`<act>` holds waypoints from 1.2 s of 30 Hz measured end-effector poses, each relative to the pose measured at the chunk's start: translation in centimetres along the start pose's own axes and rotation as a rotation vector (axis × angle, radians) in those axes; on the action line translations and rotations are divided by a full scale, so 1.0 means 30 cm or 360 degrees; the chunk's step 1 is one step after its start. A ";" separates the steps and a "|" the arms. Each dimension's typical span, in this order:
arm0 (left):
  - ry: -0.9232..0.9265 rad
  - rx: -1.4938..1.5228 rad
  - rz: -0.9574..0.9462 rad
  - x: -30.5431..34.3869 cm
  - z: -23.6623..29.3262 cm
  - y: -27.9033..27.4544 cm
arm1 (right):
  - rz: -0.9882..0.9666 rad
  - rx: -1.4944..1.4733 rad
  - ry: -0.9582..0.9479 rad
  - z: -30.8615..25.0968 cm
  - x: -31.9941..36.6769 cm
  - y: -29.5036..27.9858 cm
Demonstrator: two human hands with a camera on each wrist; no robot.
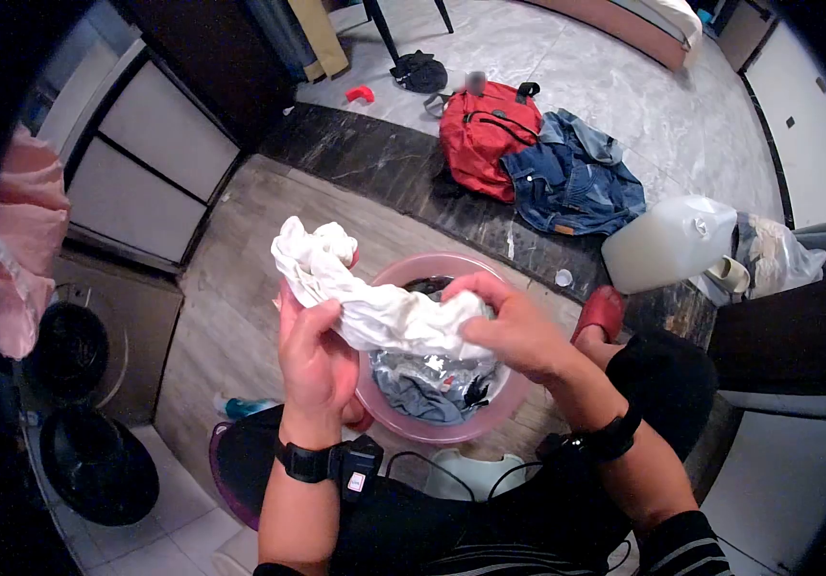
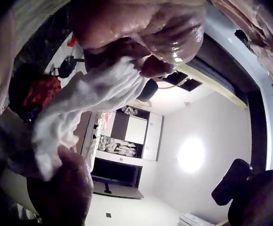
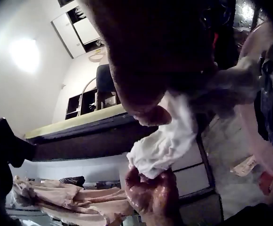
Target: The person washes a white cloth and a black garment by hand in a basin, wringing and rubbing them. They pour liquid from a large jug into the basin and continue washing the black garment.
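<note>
A wet white cloth is stretched between both hands above a pink basin. My left hand grips it near its left end, thumb in front, with a bunched part hanging over the fingers. At the other end my right hand holds the cloth between thumb and curled fingers. Grey and dark wet laundry lies in the basin under it. In the left wrist view the twisted cloth runs from one hand to the other. The right wrist view shows wet skin on the left hand.
Beyond the basin lie a red backpack and a denim garment. A whitish plastic jug stands to the right, near a red slipper. Black round basins are at the left, below a hanging pink cloth.
</note>
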State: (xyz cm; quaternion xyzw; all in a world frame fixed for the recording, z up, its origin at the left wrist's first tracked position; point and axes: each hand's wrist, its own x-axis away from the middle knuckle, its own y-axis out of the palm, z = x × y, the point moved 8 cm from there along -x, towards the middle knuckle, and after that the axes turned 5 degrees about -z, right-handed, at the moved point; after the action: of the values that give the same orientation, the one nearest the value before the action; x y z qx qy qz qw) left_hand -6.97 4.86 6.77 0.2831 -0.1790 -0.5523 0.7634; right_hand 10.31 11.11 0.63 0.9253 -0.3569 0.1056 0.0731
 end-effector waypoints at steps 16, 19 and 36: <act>-0.0315 -0.0614 -0.0190 0.034 -0.093 0.082 | 0.0055 0.0113 -0.0289 -0.086 0.006 0.077; -0.0148 -0.1327 -0.0356 0.044 -0.118 0.047 | 0.0134 -0.0029 -0.0455 -0.124 0.025 0.065; -0.0571 -0.0726 -0.0088 0.026 -0.166 0.023 | 0.0303 -0.1443 -0.0208 -0.060 -0.008 0.000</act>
State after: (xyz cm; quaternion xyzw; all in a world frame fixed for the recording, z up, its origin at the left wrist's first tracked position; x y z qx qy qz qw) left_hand -3.29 5.45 3.32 0.0069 -0.1745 -0.6402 0.7480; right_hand 9.89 11.65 2.32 0.7679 -0.4541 -0.1133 0.4374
